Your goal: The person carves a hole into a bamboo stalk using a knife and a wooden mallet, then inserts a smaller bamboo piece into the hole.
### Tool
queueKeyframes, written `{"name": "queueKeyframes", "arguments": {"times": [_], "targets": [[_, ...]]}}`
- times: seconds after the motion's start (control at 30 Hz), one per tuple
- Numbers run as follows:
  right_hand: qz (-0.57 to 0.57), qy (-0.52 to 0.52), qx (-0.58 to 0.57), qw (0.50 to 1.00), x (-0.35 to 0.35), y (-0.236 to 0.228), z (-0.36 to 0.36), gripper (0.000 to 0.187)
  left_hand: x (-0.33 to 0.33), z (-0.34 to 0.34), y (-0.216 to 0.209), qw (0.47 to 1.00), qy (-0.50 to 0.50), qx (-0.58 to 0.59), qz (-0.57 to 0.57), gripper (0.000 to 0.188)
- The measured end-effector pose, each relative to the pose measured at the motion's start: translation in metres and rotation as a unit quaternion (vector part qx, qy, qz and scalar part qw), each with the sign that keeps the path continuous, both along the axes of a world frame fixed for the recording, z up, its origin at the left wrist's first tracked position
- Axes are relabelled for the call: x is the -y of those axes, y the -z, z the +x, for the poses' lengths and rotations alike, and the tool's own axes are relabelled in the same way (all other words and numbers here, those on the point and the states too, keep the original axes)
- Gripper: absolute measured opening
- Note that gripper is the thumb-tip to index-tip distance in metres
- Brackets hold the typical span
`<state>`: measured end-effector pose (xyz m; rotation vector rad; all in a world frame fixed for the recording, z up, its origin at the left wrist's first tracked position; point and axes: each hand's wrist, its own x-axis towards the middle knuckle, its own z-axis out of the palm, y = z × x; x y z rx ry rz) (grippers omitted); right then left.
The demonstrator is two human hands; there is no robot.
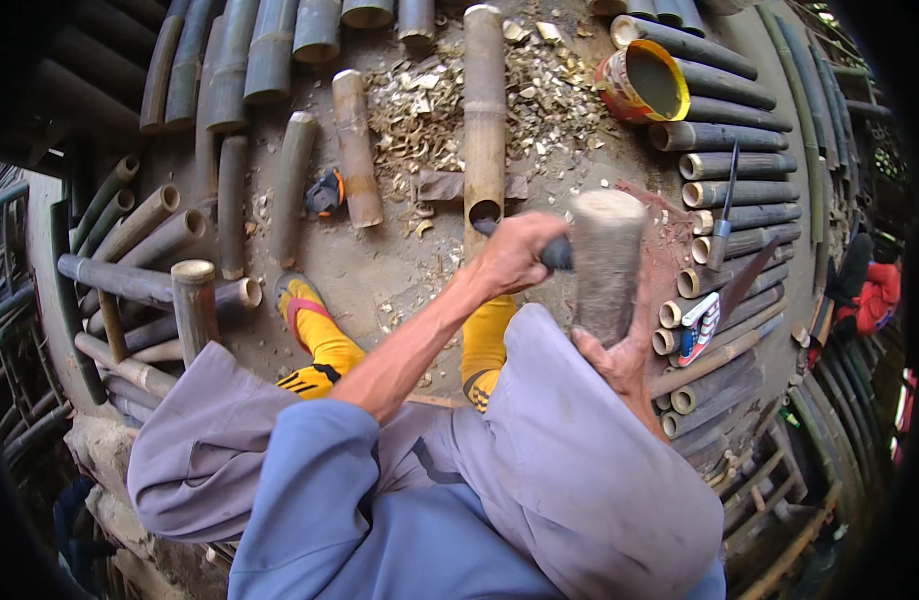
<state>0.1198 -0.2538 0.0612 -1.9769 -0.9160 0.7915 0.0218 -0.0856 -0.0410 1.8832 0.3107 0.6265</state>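
My left hand (pixel 519 255) is closed around a black-handled tool (pixel 556 253). Its other end points at the open near end of a long bamboo pole (pixel 485 120), just by the dark hole; the working tip cannot be made out. My right hand (pixel 619 365) grips the lower part of a short, thick wooden log (pixel 607 265), blurred along its side and held upright to the right of the tool's handle. A low wooden block (pixel 444 186) lies across under the pole, which stretches away from me between my feet.
Wood chips (pixel 419 110) cover the ground ahead. A yellow-red bucket (pixel 654 82) of dark liquid, a knife (pixel 724 215) and a hand saw (pixel 714 315) rest among bamboo pieces on the right. More bamboo (pixel 139 280) stands at left, near an orange-black tool (pixel 325 193). A person in red (pixel 876 295) sits far right.
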Motion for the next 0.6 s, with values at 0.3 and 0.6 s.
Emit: {"name": "queueKeyframes", "arguments": {"times": [0.3, 0.6], "targets": [[-0.105, 0.161, -0.113, 0.975, 0.054, 0.045, -0.015, 0.074, 0.039, 0.015, -0.033, 0.986, 0.127, 0.004, 0.108, 0.046], [0.109, 0.192, -0.522, 0.824, 0.052, 0.077, 0.045, 0.045, 0.077, 0.03, -0.053, 0.961, 0.067, 0.128, 0.235, 0.027]]}}
